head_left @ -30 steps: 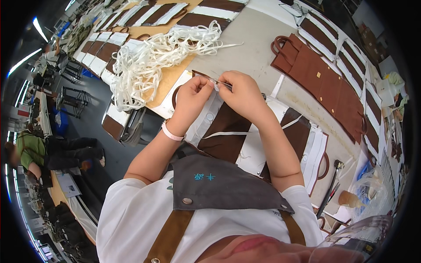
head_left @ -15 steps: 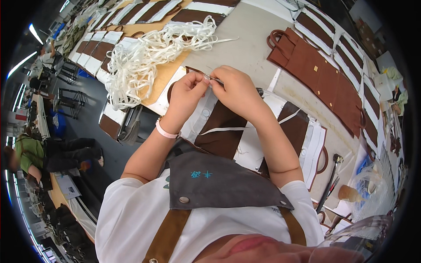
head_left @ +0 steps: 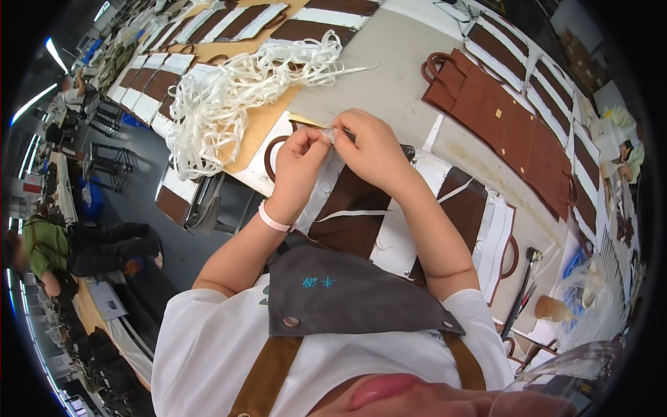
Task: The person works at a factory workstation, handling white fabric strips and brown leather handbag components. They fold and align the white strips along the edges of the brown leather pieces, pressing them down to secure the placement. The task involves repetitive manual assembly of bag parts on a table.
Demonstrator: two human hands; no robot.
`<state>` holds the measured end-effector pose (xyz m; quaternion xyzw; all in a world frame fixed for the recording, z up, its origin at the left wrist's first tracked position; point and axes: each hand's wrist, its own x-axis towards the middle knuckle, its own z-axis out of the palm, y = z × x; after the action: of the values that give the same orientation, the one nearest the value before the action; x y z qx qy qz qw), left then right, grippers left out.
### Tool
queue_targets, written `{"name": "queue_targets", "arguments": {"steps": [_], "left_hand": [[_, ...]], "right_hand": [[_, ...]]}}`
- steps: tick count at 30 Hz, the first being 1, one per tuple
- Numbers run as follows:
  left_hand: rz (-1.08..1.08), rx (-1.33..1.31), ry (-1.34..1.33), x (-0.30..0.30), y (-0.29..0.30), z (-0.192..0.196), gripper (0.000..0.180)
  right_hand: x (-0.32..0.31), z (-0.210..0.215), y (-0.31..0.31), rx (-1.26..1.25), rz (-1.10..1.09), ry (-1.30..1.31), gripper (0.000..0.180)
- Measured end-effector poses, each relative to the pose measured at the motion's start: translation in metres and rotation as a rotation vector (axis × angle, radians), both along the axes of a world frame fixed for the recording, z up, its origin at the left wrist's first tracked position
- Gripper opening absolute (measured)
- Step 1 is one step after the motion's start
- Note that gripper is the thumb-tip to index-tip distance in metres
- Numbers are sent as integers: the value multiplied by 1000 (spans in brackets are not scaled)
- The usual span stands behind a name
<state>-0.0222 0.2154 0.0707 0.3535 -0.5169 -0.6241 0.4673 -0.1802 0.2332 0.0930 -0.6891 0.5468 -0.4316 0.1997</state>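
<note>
Before me lies a brown and white bag panel (head_left: 351, 238) with white strips and a brown handle on its left end. A narrow white tape (head_left: 358, 214) runs across it. At the panel's far edge, my left hand (head_left: 300, 167) is closed, its thumb and forefinger pinching a small whitish piece (head_left: 328, 134). Fingertips of my right hand (head_left: 368, 147) meet it from the right, also closed. A slim dark object shows between the right fingers; its kind is mostly hidden.
Tangled white tape (head_left: 215, 104) is heaped at the far left. A reddish-brown bag piece (head_left: 486, 115) with handles lies right, by more brown and white panels (head_left: 497, 48). A dark long-handled tool (head_left: 521, 295) rests near right. A person in green (head_left: 48, 250) stands left.
Both hands have shifted slightly nearer to me, still fingertip to fingertip. More of the handle on the panel's left end now shows beside my left hand.
</note>
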Motion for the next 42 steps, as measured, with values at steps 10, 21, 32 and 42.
{"name": "queue_targets", "arguments": {"steps": [10, 21, 32, 42], "left_hand": [[0, -36, 11, 0, -1, -7, 5], [41, -144, -130, 3, -3, 9, 13], [48, -25, -59, 2, -4, 11, 6], [67, 137, -16, 3, 3, 6, 10]], "right_hand": [[8, -5, 1, -64, -39, 31, 12], [7, -2, 2, -148, -15, 81, 11], [6, -3, 3, -220, -14, 227, 9], [11, -9, -1, -98, -72, -90, 13]]}}
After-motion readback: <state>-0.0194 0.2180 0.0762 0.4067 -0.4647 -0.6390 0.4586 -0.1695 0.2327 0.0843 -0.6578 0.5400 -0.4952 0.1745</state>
